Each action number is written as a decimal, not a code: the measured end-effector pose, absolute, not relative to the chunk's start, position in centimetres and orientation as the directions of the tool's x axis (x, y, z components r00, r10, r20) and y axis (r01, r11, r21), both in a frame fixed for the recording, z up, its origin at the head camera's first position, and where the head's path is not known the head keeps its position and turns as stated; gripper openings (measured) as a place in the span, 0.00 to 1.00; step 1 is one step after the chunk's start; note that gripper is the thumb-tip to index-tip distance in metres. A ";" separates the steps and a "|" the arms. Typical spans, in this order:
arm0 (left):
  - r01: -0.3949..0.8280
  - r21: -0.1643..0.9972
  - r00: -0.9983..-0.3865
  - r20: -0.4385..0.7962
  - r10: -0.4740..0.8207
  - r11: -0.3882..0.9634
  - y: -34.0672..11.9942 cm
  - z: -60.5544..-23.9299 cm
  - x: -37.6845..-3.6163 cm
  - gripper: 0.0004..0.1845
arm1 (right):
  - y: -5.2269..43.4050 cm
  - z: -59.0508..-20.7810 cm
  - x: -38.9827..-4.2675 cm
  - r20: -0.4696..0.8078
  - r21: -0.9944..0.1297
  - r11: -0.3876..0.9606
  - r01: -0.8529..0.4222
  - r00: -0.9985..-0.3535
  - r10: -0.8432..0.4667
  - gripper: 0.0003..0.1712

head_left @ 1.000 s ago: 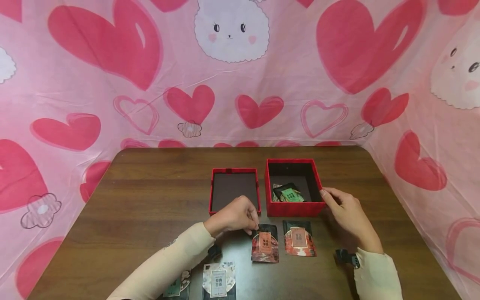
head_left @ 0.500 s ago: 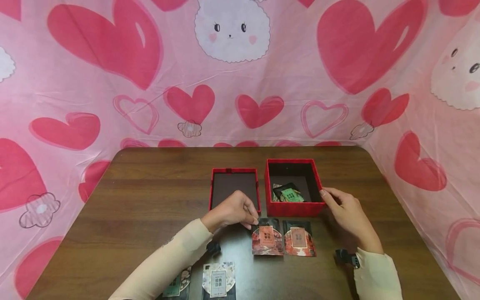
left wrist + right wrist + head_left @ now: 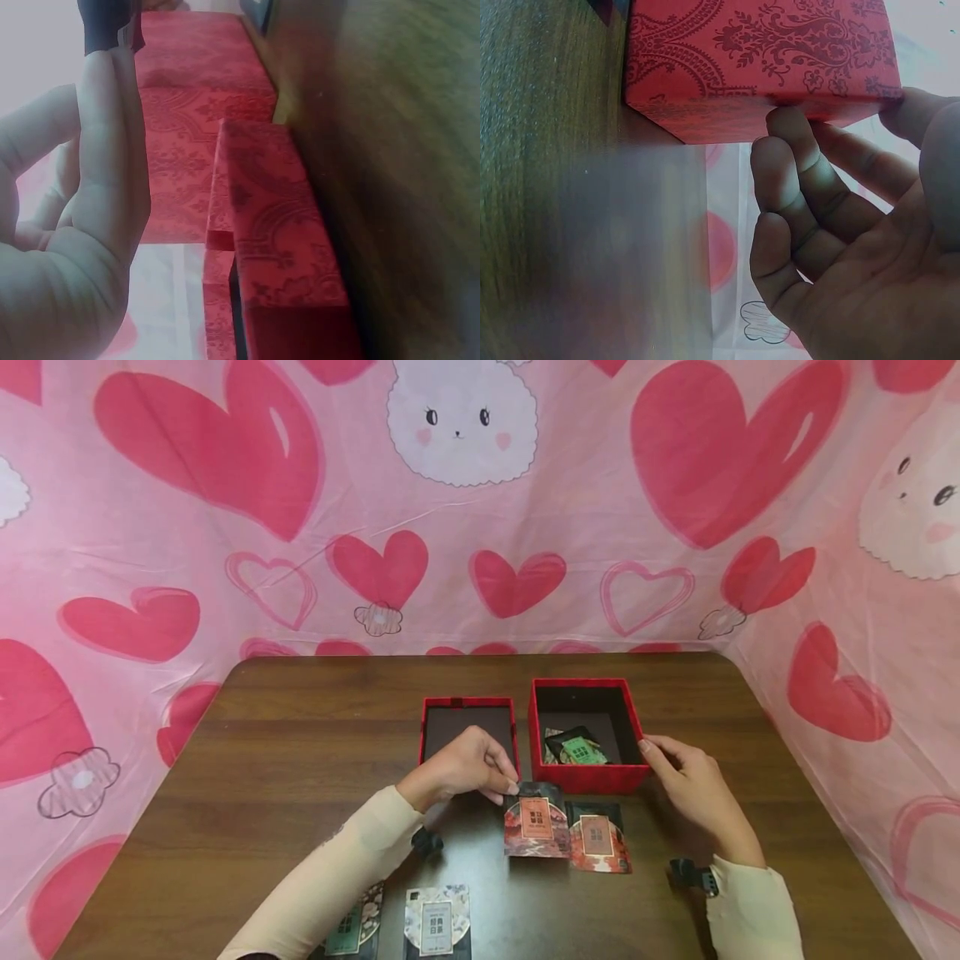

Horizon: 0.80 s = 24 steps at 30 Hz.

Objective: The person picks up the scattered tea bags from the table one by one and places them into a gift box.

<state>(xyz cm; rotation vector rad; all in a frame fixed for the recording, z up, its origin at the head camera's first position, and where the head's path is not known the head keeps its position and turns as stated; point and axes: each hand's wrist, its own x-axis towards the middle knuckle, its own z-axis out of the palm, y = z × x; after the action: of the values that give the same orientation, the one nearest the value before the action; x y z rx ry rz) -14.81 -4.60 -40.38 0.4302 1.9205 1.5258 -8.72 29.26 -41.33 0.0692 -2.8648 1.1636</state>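
Held packet (image 3: 536,825) — in front of the red box (image 3: 592,778), tilted, its lower right corner close against the second red packet (image 3: 597,839); overlap unclear. Left hand (image 3: 472,767) pinches its top-left corner between thumb and fingers. Right hand (image 3: 693,789) rests on the box's right side, fingers loosely bent. Judgement: packet light, thin, bendy, probably slick — best gripped along the flat top edge, away from the fuller middle.

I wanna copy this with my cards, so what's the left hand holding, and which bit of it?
The left hand pinches a red-and-black packet by its top left corner, as the head view shows it.
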 end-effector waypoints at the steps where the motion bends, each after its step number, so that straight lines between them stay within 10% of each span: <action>1: -0.134 0.953 -0.740 -0.278 0.612 0.270 -4.6 -40.2 -14.9 0.06 | 29.3 -41.4 -8.7 0.062 -0.696 0.716 -0.061 -0.998 -0.024 0.27; 24: -0.081 0.951 -0.727 -0.261 0.635 0.297 -3.7 -36.8 -16.8 0.03 | 29.3 -41.3 -8.7 0.058 -0.706 0.706 -0.056 -0.998 -0.022 0.27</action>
<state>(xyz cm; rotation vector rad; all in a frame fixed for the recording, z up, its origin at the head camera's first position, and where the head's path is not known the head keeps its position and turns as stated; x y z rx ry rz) -16.75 -3.70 -36.85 0.4921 1.9459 1.4792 -8.68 29.31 -41.29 0.0658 -2.8597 1.1865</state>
